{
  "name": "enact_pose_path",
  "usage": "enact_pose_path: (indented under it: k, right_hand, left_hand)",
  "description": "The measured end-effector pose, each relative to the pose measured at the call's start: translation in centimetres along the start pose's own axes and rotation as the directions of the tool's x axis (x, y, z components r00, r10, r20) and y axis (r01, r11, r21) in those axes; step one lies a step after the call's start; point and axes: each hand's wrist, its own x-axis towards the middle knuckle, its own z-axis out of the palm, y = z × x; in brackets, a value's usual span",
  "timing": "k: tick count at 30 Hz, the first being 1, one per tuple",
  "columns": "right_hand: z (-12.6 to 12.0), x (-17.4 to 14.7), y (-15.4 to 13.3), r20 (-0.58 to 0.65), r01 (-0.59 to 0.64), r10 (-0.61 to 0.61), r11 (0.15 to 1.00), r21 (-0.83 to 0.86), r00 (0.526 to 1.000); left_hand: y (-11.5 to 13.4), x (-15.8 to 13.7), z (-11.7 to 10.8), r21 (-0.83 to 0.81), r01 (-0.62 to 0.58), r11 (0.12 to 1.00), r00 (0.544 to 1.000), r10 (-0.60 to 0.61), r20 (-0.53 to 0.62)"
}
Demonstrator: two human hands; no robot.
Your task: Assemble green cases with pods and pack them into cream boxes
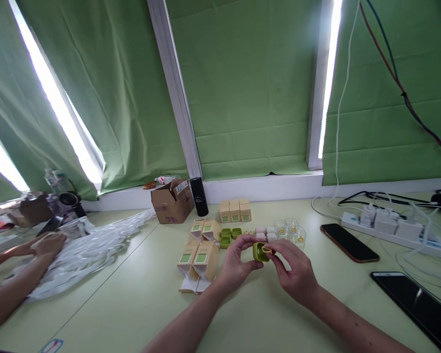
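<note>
My left hand (238,264) is closed around a small square green case (257,252), held above the table. Between the fingertips of my right hand (293,270) is a small pale-yellow loop-shaped piece (266,249), right at the case's open side; whether it touches the inside cannot be made out. Just beyond my hands lie several more green cases (225,241), tiny yellow pieces (248,232), short white and pinkish cylinders (260,236) and clear cups (299,237) with yellow bits inside. Left of them stand open kraft boxes (206,257) with green squares.
Three closed kraft boxes (235,212), a black cylinder (199,197) and a brown carton (172,202) line the back. Two phones (349,242) and a power strip (393,230) with cables lie right. At left, another person's hands (49,242) rest by white plastic bags (95,252).
</note>
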Motion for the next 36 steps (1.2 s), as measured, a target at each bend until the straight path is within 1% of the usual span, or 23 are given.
enact_pose_path:
  k: [3, 5, 11, 21, 27, 36]
  right_hand:
    - [-0.17, 0.05, 0.11, 0.037, 0.051, -0.047, 0.991, -0.125, 0.998]
    - [-0.33, 0.16, 0.02, 0.049, 0.062, -0.053, 0.979, -0.195, 0.997]
    - [-0.52, 0.63, -0.66, 0.050, 0.067, -0.055, 0.956, -0.285, 0.997]
    - [-0.32, 0.54, -0.59, 0.085, 0.084, -0.061, 0.951, -0.296, 0.995]
    - [-0.33, 0.65, -0.61, 0.077, 0.100, -0.081, 0.949, -0.297, 0.994]
    - [-0.28, 0.23, 0.02, 0.110, 0.117, -0.091, 0.961, -0.252, 0.990]
  left_hand:
    - [0.06, -0.08, 0.14, 0.039, -0.032, 0.999, 0.999, 0.033, -0.009]
    - [0.03, -0.13, 0.20, 0.061, -0.047, 0.997, 0.999, 0.048, -0.018]
    - [-0.29, -0.26, 0.22, 0.092, -0.070, 0.993, 0.997, 0.071, -0.009]
    - [-0.03, -0.31, 0.41, 0.101, -0.064, 0.993, 0.998, 0.066, -0.010]
    - [-0.07, -0.34, 0.34, 0.140, -0.058, 0.988, 0.998, 0.060, -0.010]
    - [0.30, -0.44, 0.41, 0.159, -0.052, 0.986, 0.999, 0.052, 0.010]
